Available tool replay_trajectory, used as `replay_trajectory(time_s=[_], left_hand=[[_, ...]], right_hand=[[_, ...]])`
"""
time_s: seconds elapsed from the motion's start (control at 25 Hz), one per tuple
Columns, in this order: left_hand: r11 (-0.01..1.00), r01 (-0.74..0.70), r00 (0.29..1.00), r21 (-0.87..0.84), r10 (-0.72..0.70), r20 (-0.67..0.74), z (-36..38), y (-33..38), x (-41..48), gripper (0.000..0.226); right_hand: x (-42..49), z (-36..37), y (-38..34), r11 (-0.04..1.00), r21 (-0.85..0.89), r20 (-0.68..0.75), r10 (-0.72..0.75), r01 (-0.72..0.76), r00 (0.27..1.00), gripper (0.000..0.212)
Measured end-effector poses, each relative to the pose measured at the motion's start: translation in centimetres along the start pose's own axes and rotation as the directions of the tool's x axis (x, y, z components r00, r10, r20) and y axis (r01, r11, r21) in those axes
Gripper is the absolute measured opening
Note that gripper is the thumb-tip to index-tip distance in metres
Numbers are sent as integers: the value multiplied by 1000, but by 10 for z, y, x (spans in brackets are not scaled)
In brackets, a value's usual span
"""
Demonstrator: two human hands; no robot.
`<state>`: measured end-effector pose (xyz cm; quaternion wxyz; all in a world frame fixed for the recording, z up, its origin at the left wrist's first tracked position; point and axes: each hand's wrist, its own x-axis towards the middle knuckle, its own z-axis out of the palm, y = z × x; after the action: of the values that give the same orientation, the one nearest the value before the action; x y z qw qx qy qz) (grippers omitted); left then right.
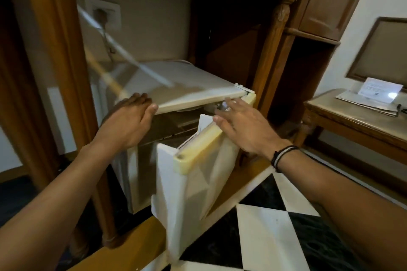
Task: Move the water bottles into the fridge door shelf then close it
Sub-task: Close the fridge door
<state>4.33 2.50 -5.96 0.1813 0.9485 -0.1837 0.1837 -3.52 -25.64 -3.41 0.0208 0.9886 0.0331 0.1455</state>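
A small white fridge (pixel 176 86) stands inside a wooden cabinet. Its door (pixel 189 185) hangs partly open toward me, with a yellowed top edge. My left hand (pixel 130 121) rests flat on the front left corner of the fridge top, fingers spread. My right hand (pixel 244 127) lies open against the top edge of the door, near the hinge side. Something shiny, perhaps a bottle top (pixel 223 105), shows just behind my right fingers inside the door; it is blurred. No other bottle is visible.
A wooden cabinet frame (pixel 66 72) surrounds the fridge, with a glass door (pixel 44 86) swung open at left. A wall socket with a plug (pixel 103 12) is behind. A wooden side table (pixel 343 116) with papers stands at right. The floor has black and white tiles (pixel 273 215).
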Motion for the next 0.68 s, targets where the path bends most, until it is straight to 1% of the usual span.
replay_trajectory(time_s=[0.08, 0.12, 0.16, 0.2, 0.24, 0.28, 0.32, 0.36, 0.4, 0.44, 0.52, 0.56, 0.6, 0.64, 0.68], left_hand=[[985, 123, 987, -118, -110, 117, -17, 3, 1, 66], [975, 157, 978, -156, -131, 161, -22, 3, 2, 68], [969, 165, 971, -182, -126, 205, -26, 5, 1, 69], [972, 141, 969, -187, -97, 225, -27, 3, 1, 69], [984, 91, 973, -154, -55, 226, -25, 3, 0, 69], [996, 32, 977, -87, -13, 215, -19, 1, 1, 69], [999, -24, 982, 27, 19, 189, -13, 3, -1, 71], [990, -49, 988, 135, 28, 152, -5, 4, -4, 75], [973, -35, 993, 229, 8, 116, 2, 7, -5, 78], [959, -13, 996, 283, -11, 83, 8, 10, -6, 79], [946, 11, 998, 324, -31, 58, 12, 16, -6, 77], [938, 18, 997, 345, -42, 62, 12, 16, -5, 77], [942, 36, 992, 335, -74, 100, 10, 16, -5, 79], [938, 33, 984, 346, -92, 155, 6, 17, -2, 82], [936, 41, 961, 351, -132, 241, -5, 20, 3, 86]], right_hand=[[23, 21, -19, 993, 83, -75, -77, 84, 994, 58], [35, 31, -27, 986, 135, -110, -79, 94, 991, 57], [46, 40, -34, 981, 170, -141, -66, 90, 988, 56], [57, 49, -40, 980, 180, -175, -54, 86, 983, 56], [66, 57, -45, 983, 163, -223, -46, 84, 974, 56], [75, 66, -48, 986, 145, -281, -41, 84, 959, 56], [81, 73, -51, 989, 121, -334, -38, 82, 942, 57], [86, 79, -52, 989, 118, -383, -37, 89, 923, 57], [92, 83, -52, 986, 133, -409, -34, 97, 912, 57], [95, 85, -49, 984, 144, -427, -33, 104, 903, 57], [98, 89, -45, 981, 159, -420, -36, 113, 907, 59], [98, 87, -45, 982, 153, -384, -45, 112, 922, 58], [98, 84, -44, 982, 154, -331, -51, 107, 942, 58], [98, 75, -45, 985, 141, -248, -65, 102, 966, 58], [100, 62, -44, 986, 139, -163, -74, 97, 984, 58]])
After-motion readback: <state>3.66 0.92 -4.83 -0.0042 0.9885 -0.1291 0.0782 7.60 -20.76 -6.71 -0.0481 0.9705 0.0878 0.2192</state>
